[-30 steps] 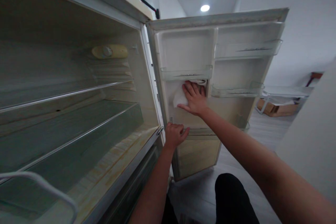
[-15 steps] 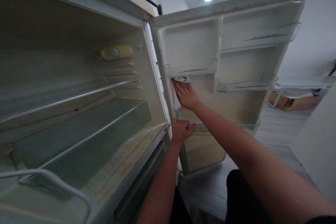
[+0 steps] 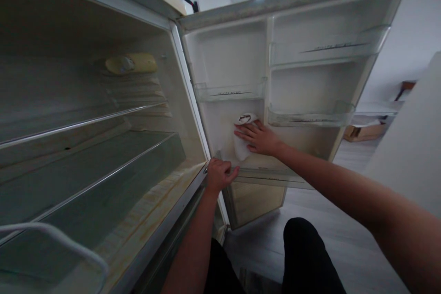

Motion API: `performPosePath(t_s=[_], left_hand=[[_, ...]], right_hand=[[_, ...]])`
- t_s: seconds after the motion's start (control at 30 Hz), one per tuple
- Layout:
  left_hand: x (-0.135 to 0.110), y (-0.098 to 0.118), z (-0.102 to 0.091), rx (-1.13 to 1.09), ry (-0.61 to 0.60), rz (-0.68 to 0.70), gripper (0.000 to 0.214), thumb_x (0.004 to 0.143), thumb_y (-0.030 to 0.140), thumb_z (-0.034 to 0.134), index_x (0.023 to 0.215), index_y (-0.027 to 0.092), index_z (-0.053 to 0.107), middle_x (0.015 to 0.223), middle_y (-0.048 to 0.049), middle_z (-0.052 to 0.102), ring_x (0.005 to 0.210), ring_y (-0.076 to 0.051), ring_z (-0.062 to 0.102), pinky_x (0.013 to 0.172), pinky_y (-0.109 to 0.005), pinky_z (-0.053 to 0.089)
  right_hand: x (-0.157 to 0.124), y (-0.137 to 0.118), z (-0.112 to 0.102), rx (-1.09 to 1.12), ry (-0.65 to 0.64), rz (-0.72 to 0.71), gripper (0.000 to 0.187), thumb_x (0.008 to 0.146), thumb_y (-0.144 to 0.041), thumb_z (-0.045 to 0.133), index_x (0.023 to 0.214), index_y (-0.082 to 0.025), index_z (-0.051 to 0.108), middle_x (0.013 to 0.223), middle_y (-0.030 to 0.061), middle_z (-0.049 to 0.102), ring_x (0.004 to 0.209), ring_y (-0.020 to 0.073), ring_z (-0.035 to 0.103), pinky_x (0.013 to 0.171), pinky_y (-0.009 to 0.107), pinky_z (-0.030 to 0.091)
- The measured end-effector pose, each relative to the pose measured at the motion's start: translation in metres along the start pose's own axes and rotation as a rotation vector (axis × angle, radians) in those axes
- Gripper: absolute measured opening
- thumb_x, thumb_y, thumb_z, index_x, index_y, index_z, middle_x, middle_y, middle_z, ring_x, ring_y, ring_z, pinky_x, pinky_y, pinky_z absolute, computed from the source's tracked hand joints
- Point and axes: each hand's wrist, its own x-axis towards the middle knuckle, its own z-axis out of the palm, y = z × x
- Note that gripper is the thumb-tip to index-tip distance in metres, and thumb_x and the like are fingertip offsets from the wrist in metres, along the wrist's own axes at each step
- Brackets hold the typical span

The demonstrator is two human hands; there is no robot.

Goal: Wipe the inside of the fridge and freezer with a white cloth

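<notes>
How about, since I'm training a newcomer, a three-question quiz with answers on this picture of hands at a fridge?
1. True or false: the fridge door stands open.
2. What lies under the right hand? A: a bottle; B: a white cloth; C: a spoon.
3. Fill in: in the picture, the left hand is ____ than the right hand.
Key: 1 true; 2 B; 3 lower.
</notes>
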Motion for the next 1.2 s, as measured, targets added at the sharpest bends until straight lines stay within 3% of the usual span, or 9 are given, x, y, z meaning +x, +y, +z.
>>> performPosePath(t_s=[0.17,0.3,0.43,0.53,0.63,0.8,1.0,1.1,1.2], left_hand=[[0.000,-0.003,-0.003,-0.016,-0.015,0.008,0.045,0.093,0.046,0.055,0.055,0.023,0.044,0.050,0.0027,0.055,0.056,-0.017,0.055,0.070,-0.035,0.035],[0.000,-0.002,-0.004,-0.025,-0.011,0.011,0.046,0.094,0.047,0.055,0.055,0.023,0.045,0.050,0.0027,0.055,0.055,-0.017,0.054,0.070,-0.036,0.035],[0.002,0.001,-0.001,-0.022,-0.004,0.008,0.046,0.092,0.048,0.057,0.055,0.023,0.046,0.050,0.0031,0.055,0.055,-0.017,0.055,0.071,-0.036,0.035],[0.003,0.002,0.002,-0.003,0.003,0.010,0.046,0.092,0.049,0.056,0.055,0.023,0.046,0.050,0.0030,0.054,0.055,-0.017,0.055,0.070,-0.036,0.035],[0.003,0.002,0.003,-0.002,0.006,0.007,0.048,0.093,0.053,0.052,0.055,0.024,0.045,0.050,0.0025,0.055,0.055,-0.018,0.054,0.070,-0.037,0.035],[0.003,0.003,0.005,-0.032,-0.031,-0.006,0.050,0.093,0.058,0.049,0.056,0.024,0.045,0.051,0.0018,0.056,0.055,-0.018,0.055,0.069,-0.037,0.035],[0.004,0.008,0.007,0.001,-0.038,-0.036,0.050,0.092,0.060,0.051,0.057,0.024,0.046,0.053,0.0014,0.058,0.060,-0.019,0.058,0.073,-0.038,0.035],[0.005,0.009,0.008,0.019,-0.059,-0.042,0.050,0.091,0.060,0.052,0.057,0.024,0.047,0.054,0.0008,0.060,0.061,-0.020,0.060,0.074,-0.038,0.035],[0.005,0.010,0.007,0.015,-0.063,-0.050,0.049,0.091,0.059,0.055,0.057,0.024,0.047,0.055,-0.0001,0.061,0.062,-0.020,0.060,0.073,-0.038,0.035]], right_hand=[[-0.065,0.026,-0.025,-0.067,-0.071,-0.104,0.072,0.087,-0.024,0.062,0.155,-0.014,0.040,0.160,0.0103,0.041,0.135,0.0282,0.047,0.106,0.040,0.040],[-0.107,0.038,-0.057,-0.221,-0.105,-0.020,0.064,0.091,-0.021,0.058,0.153,-0.014,0.043,0.147,0.0096,0.056,0.120,0.0263,0.056,0.082,0.035,0.047],[-0.134,0.041,-0.085,-0.435,-0.121,0.070,0.049,0.093,-0.010,0.052,0.142,-0.007,0.054,0.137,0.0170,0.061,0.115,0.0294,0.056,0.081,0.039,0.046],[-0.143,0.042,-0.089,-0.485,-0.144,0.109,0.042,0.094,-0.008,0.052,0.135,-0.008,0.059,0.134,0.0189,0.062,0.114,0.0322,0.056,0.086,0.044,0.046],[-0.144,0.043,-0.077,-0.441,-0.146,0.093,0.044,0.094,-0.009,0.054,0.138,-0.009,0.057,0.135,0.0207,0.060,0.116,0.0340,0.056,0.089,0.046,0.047],[-0.116,0.036,-0.041,-0.313,-0.072,-0.069,0.045,0.093,-0.005,0.051,0.137,-0.002,0.056,0.143,0.0216,0.055,0.128,0.0336,0.053,0.104,0.048,0.045],[-0.039,0.008,-0.001,-0.173,0.065,-0.059,0.048,0.094,-0.008,0.050,0.141,-0.005,0.055,0.157,0.0231,0.040,0.145,0.0324,0.041,0.111,0.052,0.042],[0.005,-0.009,0.014,-0.139,0.019,-0.029,0.066,0.086,-0.021,0.072,0.147,-0.013,0.051,0.163,0.0207,0.029,0.152,0.0366,0.025,0.120,0.063,0.027],[0.042,-0.021,0.027,-0.091,-0.065,-0.037,0.092,0.074,-0.036,0.085,0.154,-0.016,0.043,0.167,0.0206,0.017,0.154,0.0389,0.016,0.123,0.062,0.017]])
